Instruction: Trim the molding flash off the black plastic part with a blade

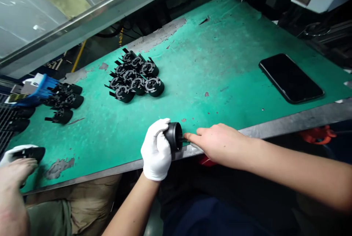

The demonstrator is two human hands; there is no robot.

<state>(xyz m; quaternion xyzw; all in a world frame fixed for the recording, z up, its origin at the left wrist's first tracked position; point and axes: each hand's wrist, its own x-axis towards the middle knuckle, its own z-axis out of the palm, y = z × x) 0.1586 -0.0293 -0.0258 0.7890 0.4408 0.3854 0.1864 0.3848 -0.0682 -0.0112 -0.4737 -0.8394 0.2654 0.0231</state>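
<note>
My left hand [156, 151], in a white glove, is closed around a black cylindrical plastic housing [173, 136] at the front edge of the bench. The housing lies on its side with its open end turned to the right. My bare right hand [217, 141] is closed, its index finger stretched toward that open rim. Under the finger runs a slim tool [186, 140], mostly covered by the hand, its tip at the rim. Its exact kind does not show.
Several black housings [154, 86] stand grouped on the green bench top [209, 67]. More housings [64, 115] sit at left near a blue bin [38, 89]. A co-worker's hands [23, 162] hold a black part. A phone [291, 78] lies at right.
</note>
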